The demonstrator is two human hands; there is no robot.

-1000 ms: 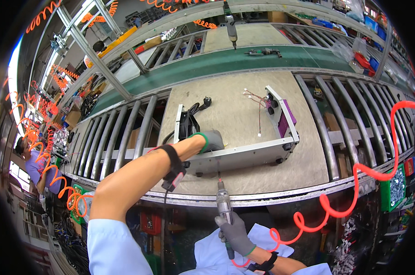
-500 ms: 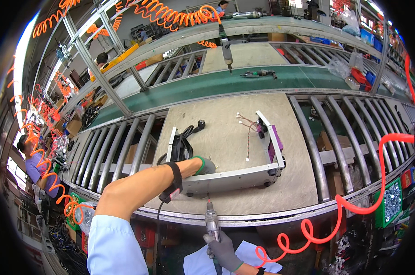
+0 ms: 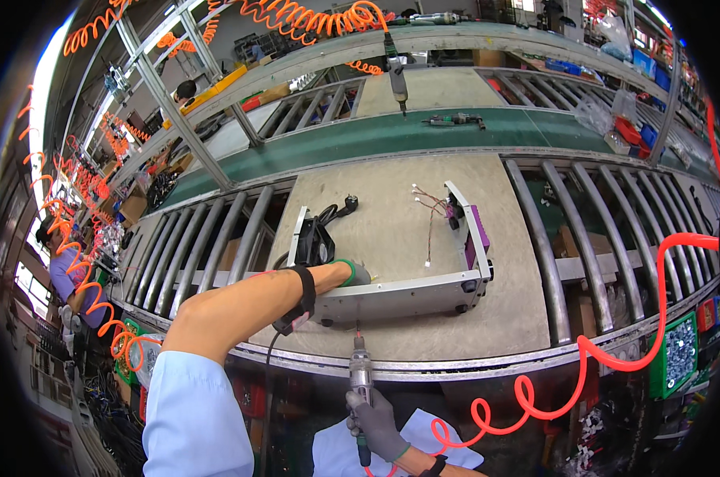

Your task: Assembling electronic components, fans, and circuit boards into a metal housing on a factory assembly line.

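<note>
A U-shaped grey metal chassis (image 3: 403, 300) stands on the board, its long wall toward me. Over that wall reaches my left hand (image 3: 357, 273), in a grey glove with a green cuff; its fingers are mostly hidden behind the panel. My gloved right hand (image 3: 378, 425) is wrapped around a pneumatic screwdriver (image 3: 360, 369). The bit points at the lower part of the near wall; whether it touches cannot be made out. Inside the chassis's left end sits a black fan (image 3: 320, 245) near a power cord (image 3: 345, 208). Loose wires (image 3: 431, 226) and a purple part (image 3: 475, 230) are at the right end.
Metal rollers (image 3: 209, 246) flank the board (image 3: 423, 175) on both sides. Another screwdriver (image 3: 396, 75) hangs over the green belt (image 3: 328, 143), where a similar tool (image 3: 455, 121) lies. A red coiled hose (image 3: 527, 397) loops at right, near a green bin (image 3: 678, 358) of small parts.
The scene has shifted slightly in the picture with my head. Both hands keep nearly the same places relative to the chassis, and the screwdriver remains in my right hand.
</note>
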